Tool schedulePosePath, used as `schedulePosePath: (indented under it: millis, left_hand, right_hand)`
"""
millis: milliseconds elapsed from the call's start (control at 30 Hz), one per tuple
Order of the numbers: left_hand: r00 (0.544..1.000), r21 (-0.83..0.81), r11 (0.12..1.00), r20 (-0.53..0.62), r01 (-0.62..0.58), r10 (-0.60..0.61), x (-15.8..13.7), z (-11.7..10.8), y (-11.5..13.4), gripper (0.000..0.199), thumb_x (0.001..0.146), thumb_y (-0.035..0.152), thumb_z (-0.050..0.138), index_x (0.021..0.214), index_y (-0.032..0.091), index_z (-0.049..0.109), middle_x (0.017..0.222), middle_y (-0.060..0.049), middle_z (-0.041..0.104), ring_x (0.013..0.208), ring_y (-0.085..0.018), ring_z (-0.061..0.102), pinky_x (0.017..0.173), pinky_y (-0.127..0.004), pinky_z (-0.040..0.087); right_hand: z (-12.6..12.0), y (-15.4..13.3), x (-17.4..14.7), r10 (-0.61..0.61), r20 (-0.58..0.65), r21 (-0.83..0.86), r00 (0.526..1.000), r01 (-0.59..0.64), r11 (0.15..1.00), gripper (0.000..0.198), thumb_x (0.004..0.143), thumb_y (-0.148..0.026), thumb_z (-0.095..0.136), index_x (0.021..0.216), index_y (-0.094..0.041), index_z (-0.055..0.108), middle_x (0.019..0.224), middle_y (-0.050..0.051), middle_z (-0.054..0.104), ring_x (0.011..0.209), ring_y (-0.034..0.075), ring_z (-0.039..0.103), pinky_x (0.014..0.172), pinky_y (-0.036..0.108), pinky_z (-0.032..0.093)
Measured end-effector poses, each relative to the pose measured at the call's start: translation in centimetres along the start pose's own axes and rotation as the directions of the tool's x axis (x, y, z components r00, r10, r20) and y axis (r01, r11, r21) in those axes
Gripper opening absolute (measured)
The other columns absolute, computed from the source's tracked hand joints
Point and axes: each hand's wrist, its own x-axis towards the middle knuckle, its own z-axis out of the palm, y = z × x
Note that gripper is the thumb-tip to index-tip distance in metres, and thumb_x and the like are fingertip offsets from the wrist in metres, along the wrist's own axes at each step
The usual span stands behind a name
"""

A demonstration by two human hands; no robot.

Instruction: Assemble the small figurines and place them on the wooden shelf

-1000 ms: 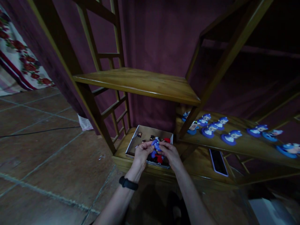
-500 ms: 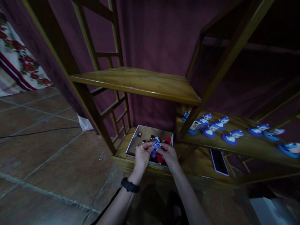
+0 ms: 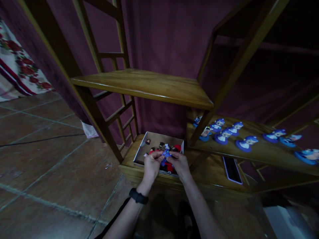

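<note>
Both hands meet over a shallow cardboard box (image 3: 141, 151) on the low wooden shelf. A small blue-purple figurine (image 3: 166, 152) is pinched between them. My left hand (image 3: 152, 163), with a black band on its wrist, grips the figurine from the left, fingers closed. From the other side my right hand (image 3: 180, 164) pinches it, its fingers closed too. Under and around the hands lie several small figurine parts, among them a red piece (image 3: 177, 147) and a dark-haired piece (image 3: 148, 141). My fingers hide part of the box's contents.
Several finished-looking blue and purple figurines on round bases, such as one purple figurine (image 3: 246, 143), stand on the shelf to the right. Below them lies a phone (image 3: 232, 169). An upper shelf board (image 3: 142, 83) overhangs the box. A slanted post (image 3: 201, 127) stands right of it.
The hands stay in nearly the same place over the box, still holding the figurine, which now appears slightly more upright. The camera view has shifted a little.
</note>
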Motion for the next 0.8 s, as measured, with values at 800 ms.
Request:
schedulePosePath:
  millis: [800]
  left_hand:
    - [0.877, -0.378, 0.797, 0.104, 0.471, -0.469, 1.3, -1.6, 0.9, 0.016, 0.063, 0.009, 0.070, 0.077, 0.010, 0.064, 0.070, -0.007, 0.068, 0.058, -0.012, 0.063, 0.060, -0.023, 0.052]
  right_hand:
    - [-1.4, -1.2, 0.3, -0.023, 0.055, -0.027, 0.998, 0.024, 0.999, 0.038, 0.064, -0.038, 0.065, 0.098, -0.019, 0.063, 0.087, 0.004, 0.068, 0.072, 0.017, 0.062, 0.065, 0.031, 0.052]
